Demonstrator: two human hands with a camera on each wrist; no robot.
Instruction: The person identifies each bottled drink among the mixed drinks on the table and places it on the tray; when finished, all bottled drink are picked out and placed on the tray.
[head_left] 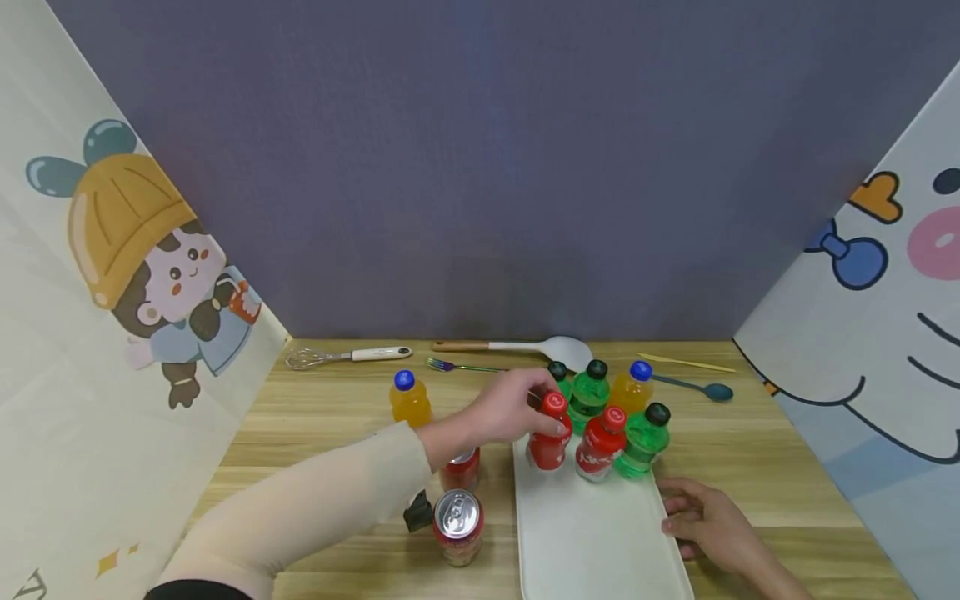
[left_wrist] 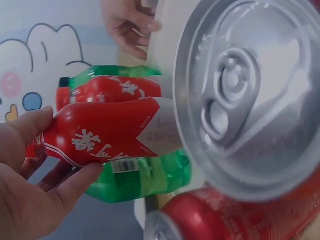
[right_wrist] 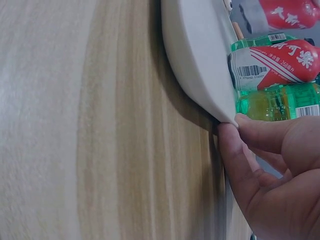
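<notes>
My left hand (head_left: 517, 410) grips a small red-labelled bottle (left_wrist: 107, 131) near its red cap, over the far left part of a white tray (head_left: 592, 542). A second red bottle (head_left: 600, 446) stands on the tray just right of it. Around them stand several green bottles (head_left: 645, 442) with black caps and an orange drink bottle (head_left: 632, 388) with a blue cap. At the tray's right side, my right hand (head_left: 708, 527) pinches the rim (right_wrist: 227, 116) between thumb and fingers.
Left of the tray are two red cans (head_left: 459, 527), one partly behind the left arm, and another orange bottle (head_left: 409, 400). Along the back lie a whisk (head_left: 348, 357), a fork (head_left: 465, 367), a white spatula (head_left: 566, 350), a yellow stick (head_left: 686, 362) and a dark spoon (head_left: 708, 389).
</notes>
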